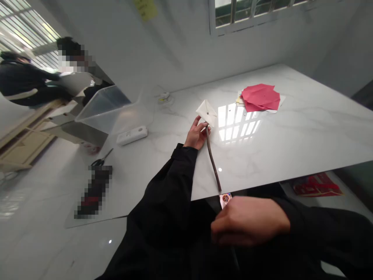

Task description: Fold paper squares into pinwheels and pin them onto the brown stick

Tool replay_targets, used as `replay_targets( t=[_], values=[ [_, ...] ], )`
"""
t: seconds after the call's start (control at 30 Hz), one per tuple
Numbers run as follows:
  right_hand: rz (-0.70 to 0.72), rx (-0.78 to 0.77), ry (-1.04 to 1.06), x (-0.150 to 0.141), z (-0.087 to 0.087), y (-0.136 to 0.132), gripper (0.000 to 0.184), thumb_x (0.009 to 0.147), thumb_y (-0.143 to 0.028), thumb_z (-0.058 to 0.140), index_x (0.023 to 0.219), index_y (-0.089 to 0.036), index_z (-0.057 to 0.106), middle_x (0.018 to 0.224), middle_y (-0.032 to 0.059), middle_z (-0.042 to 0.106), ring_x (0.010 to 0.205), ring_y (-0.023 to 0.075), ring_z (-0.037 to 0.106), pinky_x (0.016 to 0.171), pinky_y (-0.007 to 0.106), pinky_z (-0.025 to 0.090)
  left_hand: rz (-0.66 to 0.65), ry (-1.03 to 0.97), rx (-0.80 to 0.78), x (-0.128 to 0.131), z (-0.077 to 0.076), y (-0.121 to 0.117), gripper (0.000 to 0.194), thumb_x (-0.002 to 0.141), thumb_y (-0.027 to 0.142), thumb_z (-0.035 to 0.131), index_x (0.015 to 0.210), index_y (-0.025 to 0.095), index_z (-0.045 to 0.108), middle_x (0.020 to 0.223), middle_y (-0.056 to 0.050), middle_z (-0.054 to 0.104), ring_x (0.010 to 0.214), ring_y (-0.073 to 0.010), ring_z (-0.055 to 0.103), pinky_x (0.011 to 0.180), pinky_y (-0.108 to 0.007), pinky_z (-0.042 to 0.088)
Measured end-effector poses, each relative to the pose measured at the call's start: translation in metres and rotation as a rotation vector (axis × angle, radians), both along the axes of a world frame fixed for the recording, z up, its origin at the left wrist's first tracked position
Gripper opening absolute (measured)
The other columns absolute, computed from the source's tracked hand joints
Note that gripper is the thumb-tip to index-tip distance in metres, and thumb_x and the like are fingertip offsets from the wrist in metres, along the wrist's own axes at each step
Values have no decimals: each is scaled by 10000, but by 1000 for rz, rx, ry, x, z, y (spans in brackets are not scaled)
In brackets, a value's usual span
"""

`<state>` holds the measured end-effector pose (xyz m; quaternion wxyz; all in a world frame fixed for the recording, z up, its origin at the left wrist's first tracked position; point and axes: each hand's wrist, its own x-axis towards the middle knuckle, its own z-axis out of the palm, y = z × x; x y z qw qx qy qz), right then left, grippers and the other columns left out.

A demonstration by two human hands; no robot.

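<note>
– Holding what in the left grip [197, 134]?
– Pinching 1 brown stick [212, 158] just below the folded white paper [205, 109], over the table [279, 144].
– And with the right grip [250, 221]?
– Blurred, curled near the table's edge; can't tell if holding anything.
– Any risk?
– Could crease the paper by squeezing, or knock the stick by swinging the right grip.

My marbled worktop [279, 147] carried red paper pieces [260, 97], black-handled scissors [100, 159], a white power strip [132, 135] and a clear plastic bin [116, 111].
</note>
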<state>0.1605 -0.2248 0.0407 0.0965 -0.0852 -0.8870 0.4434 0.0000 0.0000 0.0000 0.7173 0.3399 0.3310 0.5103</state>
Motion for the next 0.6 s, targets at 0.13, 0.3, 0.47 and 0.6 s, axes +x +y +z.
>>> replay_targets(
  t=[0.13,0.3,0.47,0.6],
  values=[
    [-440,35,395,18,52,91,173,1046,-329,621,1075,-187,715,763,-1,653,616,106,525,612,254,451,-13,12,29,-3,-1,4,554,721,148,806,1241,243,637,869,30,678,668,-80,624,650,-207,511],
    [-1106,144,606,26,16,208,239,1035,-433,589,1084,-226,697,852,39,569,826,176,579,716,299,515,-16,64,21,-6,2,5,499,700,206,850,1169,247,684,909,29,703,673,-70,629,636,-192,508],
    [-1318,70,521,37,-41,247,451,944,-572,668,1269,-260,662,1096,80,662,965,233,639,767,334,568,32,121,23,-12,4,5,406,716,236,890,1086,218,723,958,5,747,705,-77,646,649,-196,506],
    [-1289,-192,526,44,-57,255,660,890,-682,679,1387,-258,584,1242,110,671,937,223,675,678,304,575,28,141,29,-14,2,7,405,745,243,903,1121,216,753,1007,-13,774,751,-95,675,708,-218,535]
  ],
)
